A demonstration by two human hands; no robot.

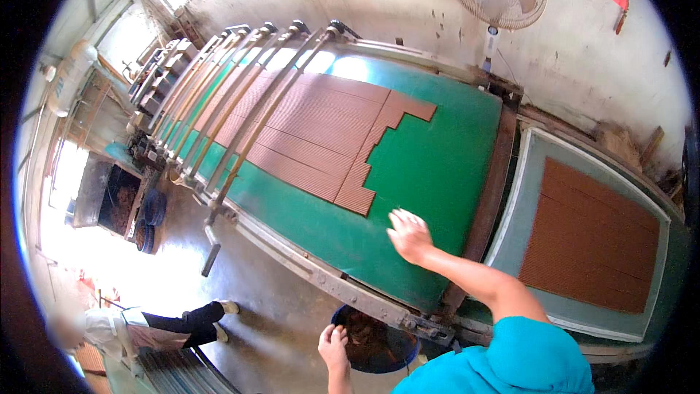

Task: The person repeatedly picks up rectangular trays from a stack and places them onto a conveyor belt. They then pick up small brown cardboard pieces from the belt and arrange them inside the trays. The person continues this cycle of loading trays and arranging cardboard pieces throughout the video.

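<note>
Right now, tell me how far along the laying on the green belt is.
Done: ribbed brown strips cover the belt's far part, ending in a stepped edge, and a full brown sheet lies on the grey tray. In hand: the right hand is spread flat over the bare green belt; the left hand is at the dark bowl of brown material. Left: the near stretch of belt is uncovered.

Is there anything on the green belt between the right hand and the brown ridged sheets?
Nothing visible. The right hand is over bare green belt, and only bare belt shows between it and the nearest stepped edge of the brown sheets. The left hand is at the dark tub below.
</note>
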